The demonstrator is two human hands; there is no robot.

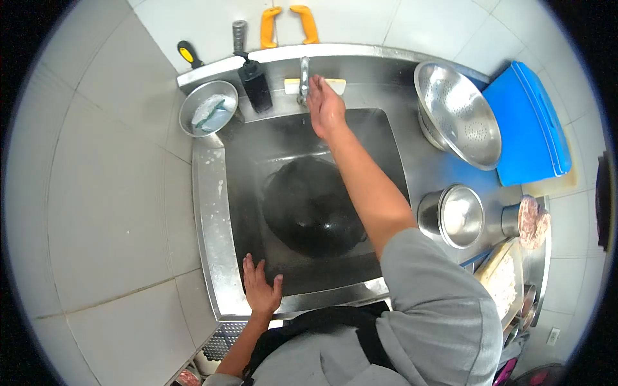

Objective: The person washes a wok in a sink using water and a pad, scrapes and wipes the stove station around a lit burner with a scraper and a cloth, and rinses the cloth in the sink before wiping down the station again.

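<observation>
My right hand [327,108] reaches to the back of the metal sink [215,257], at the right side of the faucet [304,77]. Its fingers are stretched out close to the tap; whether they touch it I cannot tell. Over the front left of the basin, my left hand [262,287] is open, fingers spread, near the front rim, and holds nothing. A large round black pan [309,206], wok-like in shape, lies in the basin. Behind the faucet is a pale yellow and white bar [333,85], perhaps a sponge.
At the back left stand a metal bowl [209,108] with a scrubbing pad and a black bottle-like object [256,87]. To the right are a large colander [457,116], stacked metal bowls [462,215], a blue cooler [524,122] and a tray of pale food [503,283].
</observation>
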